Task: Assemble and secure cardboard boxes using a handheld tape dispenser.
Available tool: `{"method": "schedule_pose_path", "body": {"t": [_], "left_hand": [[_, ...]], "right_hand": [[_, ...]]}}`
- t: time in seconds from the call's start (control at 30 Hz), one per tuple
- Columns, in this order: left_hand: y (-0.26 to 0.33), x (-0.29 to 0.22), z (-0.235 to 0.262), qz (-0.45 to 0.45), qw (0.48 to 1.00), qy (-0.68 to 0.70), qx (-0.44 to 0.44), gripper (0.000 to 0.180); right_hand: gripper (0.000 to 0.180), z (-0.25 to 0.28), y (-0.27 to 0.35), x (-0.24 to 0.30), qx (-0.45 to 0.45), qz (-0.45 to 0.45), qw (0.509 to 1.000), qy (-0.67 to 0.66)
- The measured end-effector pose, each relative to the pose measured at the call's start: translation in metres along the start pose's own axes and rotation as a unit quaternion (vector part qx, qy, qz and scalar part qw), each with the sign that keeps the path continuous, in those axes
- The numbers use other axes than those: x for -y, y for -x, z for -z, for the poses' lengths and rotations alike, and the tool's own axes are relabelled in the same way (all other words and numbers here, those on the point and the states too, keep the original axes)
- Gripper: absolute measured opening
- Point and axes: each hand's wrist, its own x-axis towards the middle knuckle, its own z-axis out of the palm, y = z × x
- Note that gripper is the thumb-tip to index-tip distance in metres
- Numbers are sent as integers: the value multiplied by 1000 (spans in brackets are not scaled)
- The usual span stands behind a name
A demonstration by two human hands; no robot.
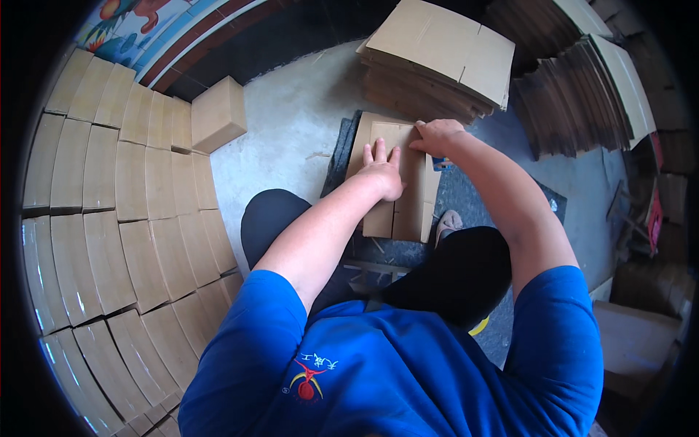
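The left hand (380, 177), fingers apart, rests on the cardboard box (414, 186) beneath it, while the right hand (439, 136), whose grip I cannot tell, touches the box's right edge, and the shirt (415, 371) behind both bears lettering (320, 360).

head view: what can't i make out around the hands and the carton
In the head view:
Blue thing: mostly hidden by the right hand; its kind can't be told.
Carton: the patch under the left hand is covered.
Shoe: its rear is hidden by the right knee.
Stacked boxes at left: cut off by the dark fisheye rim.
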Motion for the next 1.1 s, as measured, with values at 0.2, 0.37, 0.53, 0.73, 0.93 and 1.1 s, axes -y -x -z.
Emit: {"method": "schedule_pose_path", "body": {"t": [0.2,0.37,0.53,0.73,0.93,1.1], "left_hand": [[-15,-12,32,53,975,-156,150,85],[-13,-11,56,-43,958,-192,207,83],[-6,-4,42,-13,983,-122,134,80],[8,11,52,-49,994,-49,86,66],[-29,28,50,-54,760,648,-16,58],[-29,28,54,-167,524,825,131,63]], "right_hand": [[63,-5,3,13,-26,-21,998,-61],[64,-11,11,4,-35,-47,991,-117],[63,-9,15,-12,-60,-43,993,-96],[32,25,69,-61,-171,-86,970,-148],[23,38,123,-67,-276,-8,813,-512],[22,19,116,-57,-282,27,785,-551]]}}
